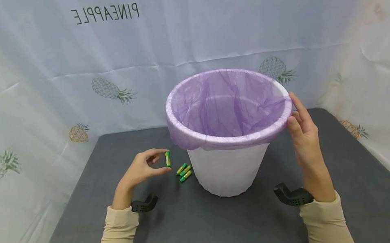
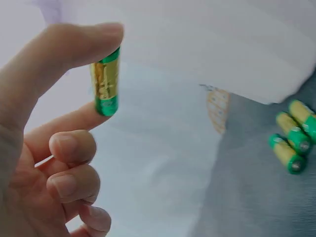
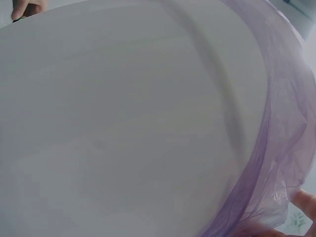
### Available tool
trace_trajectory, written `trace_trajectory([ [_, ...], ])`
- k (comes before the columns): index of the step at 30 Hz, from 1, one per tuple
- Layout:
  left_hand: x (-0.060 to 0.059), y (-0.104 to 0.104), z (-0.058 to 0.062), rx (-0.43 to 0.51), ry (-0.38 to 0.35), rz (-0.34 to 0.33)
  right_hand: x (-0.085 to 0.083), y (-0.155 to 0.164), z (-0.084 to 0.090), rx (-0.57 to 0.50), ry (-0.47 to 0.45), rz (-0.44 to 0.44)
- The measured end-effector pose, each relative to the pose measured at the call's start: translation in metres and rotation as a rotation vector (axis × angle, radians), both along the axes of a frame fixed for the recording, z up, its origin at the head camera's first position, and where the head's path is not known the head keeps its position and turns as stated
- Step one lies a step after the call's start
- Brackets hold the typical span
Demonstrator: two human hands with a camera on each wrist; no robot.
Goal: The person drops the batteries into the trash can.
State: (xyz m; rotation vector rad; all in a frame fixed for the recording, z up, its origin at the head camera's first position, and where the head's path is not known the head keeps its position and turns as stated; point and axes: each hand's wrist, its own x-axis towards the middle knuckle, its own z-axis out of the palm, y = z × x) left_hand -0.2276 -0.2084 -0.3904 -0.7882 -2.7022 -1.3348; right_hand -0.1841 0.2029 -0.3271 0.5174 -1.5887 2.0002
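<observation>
Between thumb and forefinger, my left hand (image 1: 145, 167) pinches a green and gold battery (image 1: 168, 159) upright above the table, left of the bin; its other fingers curl loosely in the left wrist view. Three more batteries (image 1: 185, 171) lie close together at the foot of a white trash bin (image 1: 229, 170). A thin purple trash bag (image 1: 215, 106) lines the bin and folds over its rim. My right hand (image 1: 304, 136) holds the bin's right rim through the bag, thumb at the front. In the right wrist view, the bin's wall (image 3: 123, 123) hides most of the scene.
The bin stands on a dark grey table (image 1: 202, 231). White curtains (image 1: 38, 56) with pineapple prints hang behind it and at both sides. A black wrist mount (image 1: 144, 204) sits on the left wrist, another (image 1: 291, 196) on the right.
</observation>
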Motion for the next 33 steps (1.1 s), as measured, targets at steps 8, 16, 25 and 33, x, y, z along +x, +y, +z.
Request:
trace_trajectory([
  [8, 0.005, -0.003, 0.027, 0.001, 0.060, 0.038, 0.001, -0.001, 0.001, -0.017, -0.026, -0.023],
  [16, 0.008, -0.001, 0.051, 0.022, 0.100, 0.080, 0.000, 0.000, -0.002, -0.014, -0.011, 0.000],
  [25, 0.010, 0.007, 0.078, 0.061, 0.264, 0.089, 0.001, -0.002, 0.001, -0.012, 0.003, 0.003],
  [33, 0.011, 0.013, 0.099, 0.096, 0.308, 0.085, 0.002, -0.003, 0.002, -0.010, -0.003, -0.015],
])
